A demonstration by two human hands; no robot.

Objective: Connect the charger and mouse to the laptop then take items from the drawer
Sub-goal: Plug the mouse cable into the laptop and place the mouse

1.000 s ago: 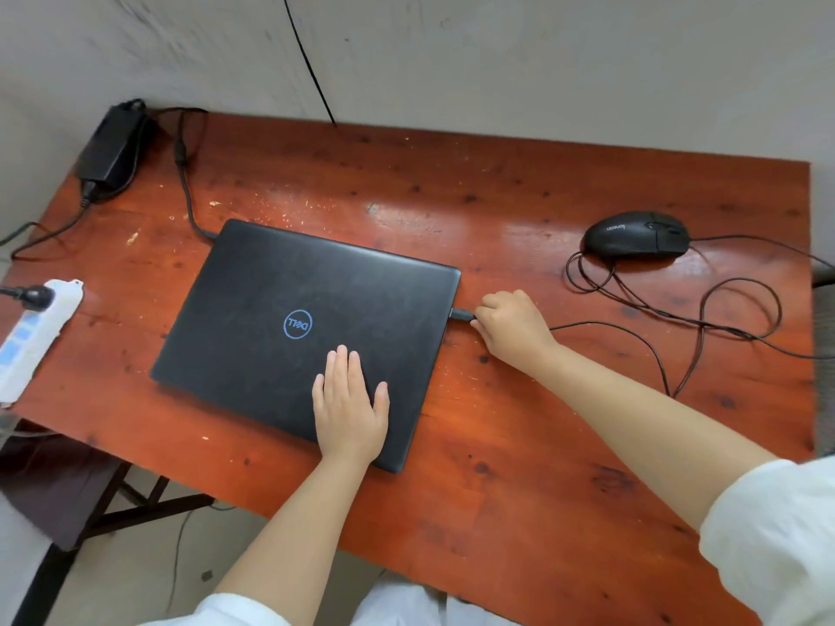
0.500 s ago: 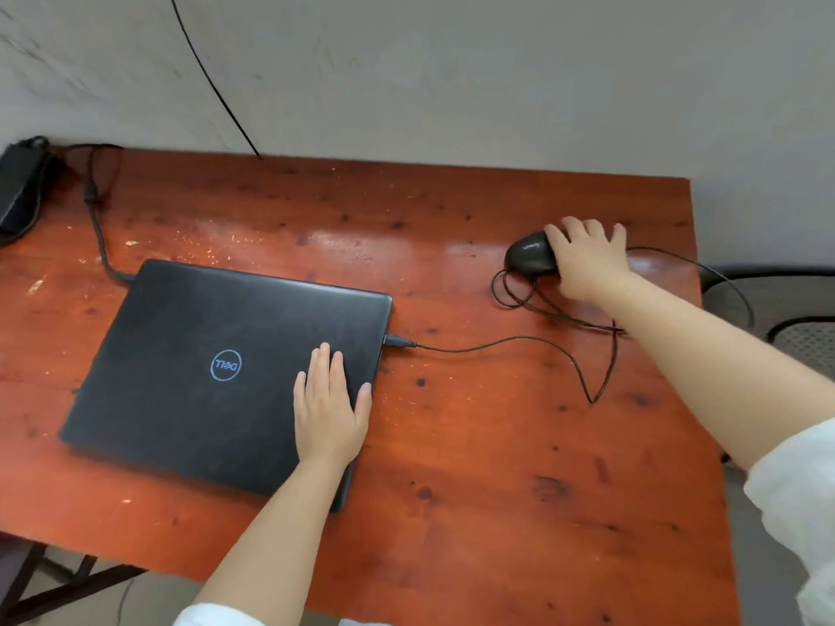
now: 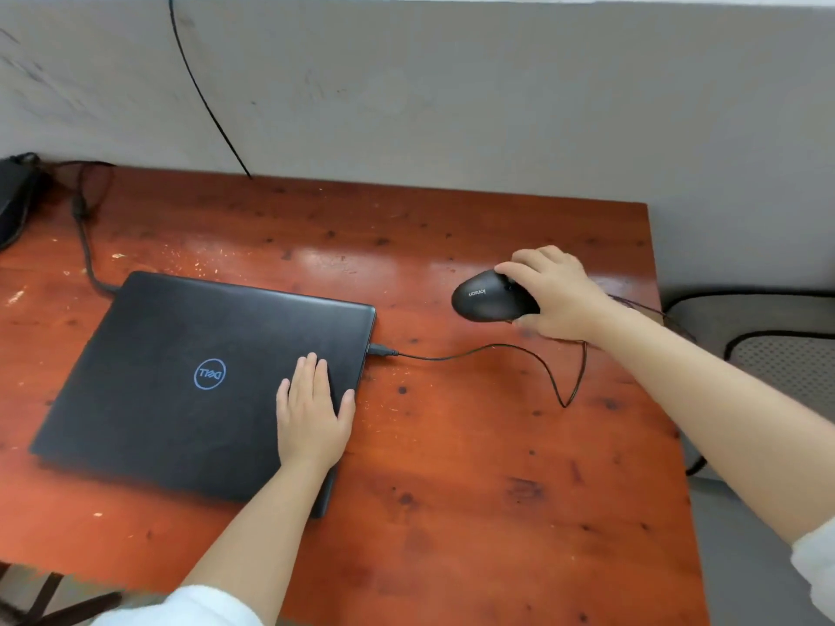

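A closed black laptop [image 3: 180, 381] lies on the red-brown wooden table [image 3: 452, 490]. My left hand [image 3: 311, 413] rests flat on the lid near its right edge, fingers apart. A USB plug [image 3: 382, 351] sits in the laptop's right side, and its thin black cable [image 3: 519, 354] loops across the table to a black mouse [image 3: 488, 295]. My right hand [image 3: 555, 295] grips that mouse and holds it slightly raised and tilted. The charger cable [image 3: 86, 246] runs from the laptop's back left corner to the black charger brick [image 3: 13, 201] at the far left edge.
A grey wall [image 3: 452, 106] stands behind the table, with a thin black wire [image 3: 203, 92] hanging down it. A chair with a mesh seat [image 3: 786, 363] is to the right of the table. No drawer is in view.
My right hand left the USB plug at the laptop's side, went to the mouse, closed on it and lifted it leftward. The view shifted right. My left hand stayed on the lid.
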